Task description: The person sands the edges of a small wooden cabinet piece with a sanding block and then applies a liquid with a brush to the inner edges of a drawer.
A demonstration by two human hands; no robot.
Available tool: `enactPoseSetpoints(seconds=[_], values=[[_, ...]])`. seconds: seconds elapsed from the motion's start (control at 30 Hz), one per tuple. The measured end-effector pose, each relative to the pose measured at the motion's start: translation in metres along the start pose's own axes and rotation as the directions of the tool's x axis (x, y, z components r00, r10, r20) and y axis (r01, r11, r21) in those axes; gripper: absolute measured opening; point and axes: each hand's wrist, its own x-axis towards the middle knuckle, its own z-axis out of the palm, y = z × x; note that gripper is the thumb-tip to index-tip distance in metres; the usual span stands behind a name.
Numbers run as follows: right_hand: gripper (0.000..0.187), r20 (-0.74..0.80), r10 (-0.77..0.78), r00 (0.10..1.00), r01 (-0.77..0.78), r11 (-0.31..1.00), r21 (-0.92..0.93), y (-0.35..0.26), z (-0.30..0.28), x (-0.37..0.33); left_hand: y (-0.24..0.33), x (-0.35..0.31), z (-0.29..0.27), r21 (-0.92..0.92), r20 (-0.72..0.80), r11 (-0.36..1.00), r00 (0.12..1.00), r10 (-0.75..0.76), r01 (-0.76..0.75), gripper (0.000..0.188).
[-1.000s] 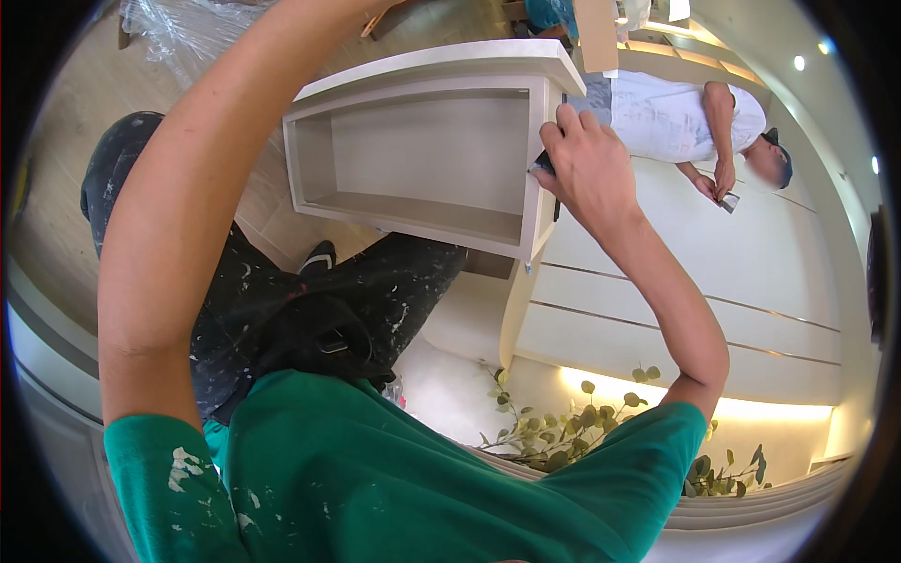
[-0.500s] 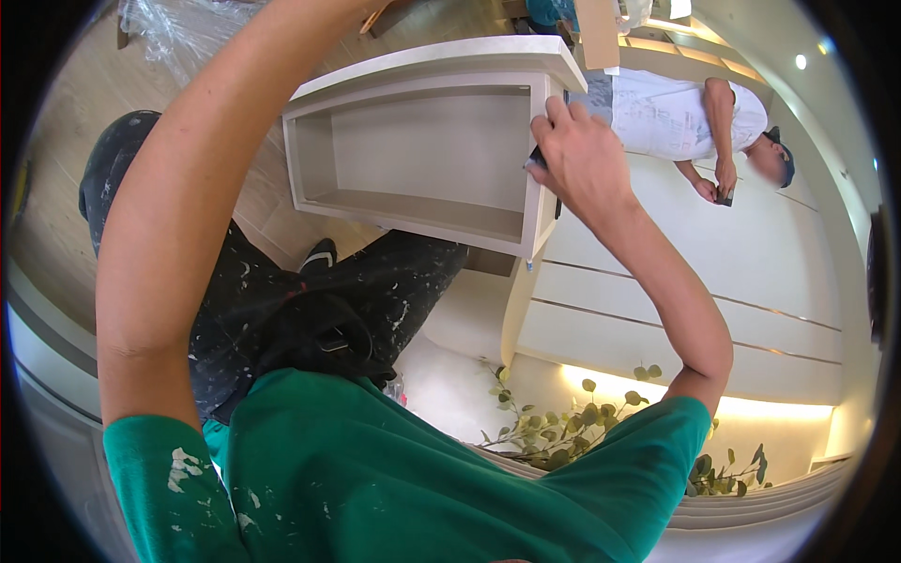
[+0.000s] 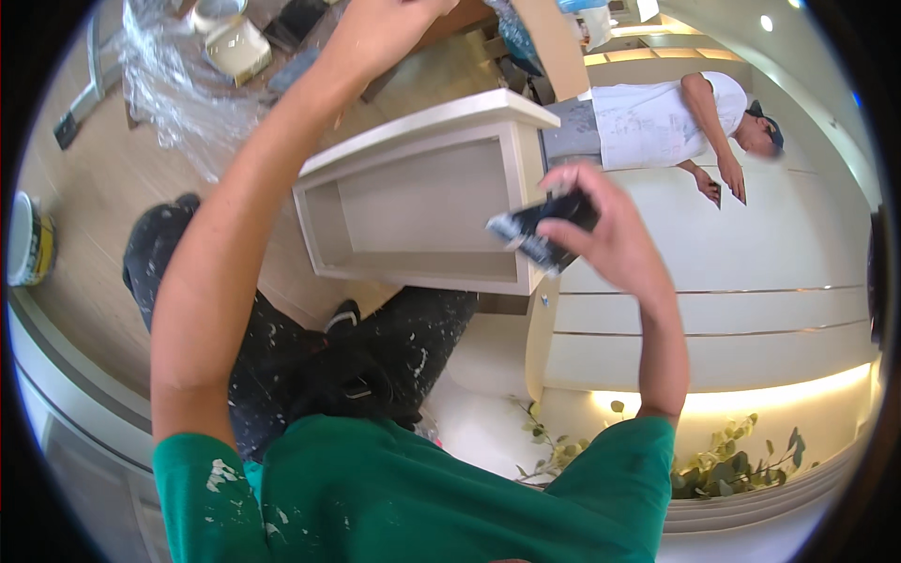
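A pale open-fronted cabinet box (image 3: 422,202) lies ahead of me, above my paint-spotted dark trousers. Just off its right end, my right hand (image 3: 619,230) is closed on a black scraper (image 3: 554,225) with a pale smear on its edge. The tool is slightly blurred and overlaps the box's right side in the picture; whether they touch I cannot tell. My left hand (image 3: 389,33) reaches to the top edge, beside a brown surface. Its fingertips are mostly cut off there, so whether it holds anything is hidden.
Clear plastic sheeting (image 3: 169,89) and an open tub of pale paste (image 3: 236,52) lie at the upper left. A bucket (image 3: 36,244) stands at the far left. A co-worker in a white shirt (image 3: 657,122) holds dark flat tools. Leafy stems (image 3: 741,469) hang lower right.
My right hand has come off the box's right edge and turned, showing the scraper. My left hand has come into view at the top. The whole view has shifted, revealing the tub and bucket.
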Motion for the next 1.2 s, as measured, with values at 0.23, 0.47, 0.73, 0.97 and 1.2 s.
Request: enactPoseSetpoints(seconds=[0.23, 0.47, 0.73, 0.97, 1.2], values=[[0.02, -0.087, 0.356, 0.93, -0.161, 0.609, 0.777, 0.019, 0.15, -0.051, -0.003, -0.002, 0.008, -0.027, 0.039, 0.999, 0.999, -0.019, 0.02, 0.03], [0.015, -0.72, 0.397, 0.569, -0.083, 0.899, 0.43, 0.028, 0.23, -0.046, -0.021, -0.008, 0.003, 0.053, 0.097, 0.996, 0.992, -0.08, 0.075, 0.024], [0.013, -0.834, 0.379, 0.401, -0.178, 0.925, 0.334, 0.048, 0.204, -0.033, -0.008, -0.007, 0.004, -0.09, 0.145, 0.982, 0.978, -0.151, 0.165, 0.014], [0.017, -0.865, 0.36, 0.35, -0.186, 0.931, 0.313, 0.055, 0.203, -0.023, 0.002, -0.011, 0.005, -0.103, 0.137, 0.976, 0.974, -0.178, 0.193, 0.023], [0.02, -0.862, 0.373, 0.344, -0.226, 0.924, 0.31, 0.058, 0.205, -0.008, 0.001, -0.011, 0.003, -0.125, 0.139, 0.972, 0.974, -0.182, 0.199, 0.021]])
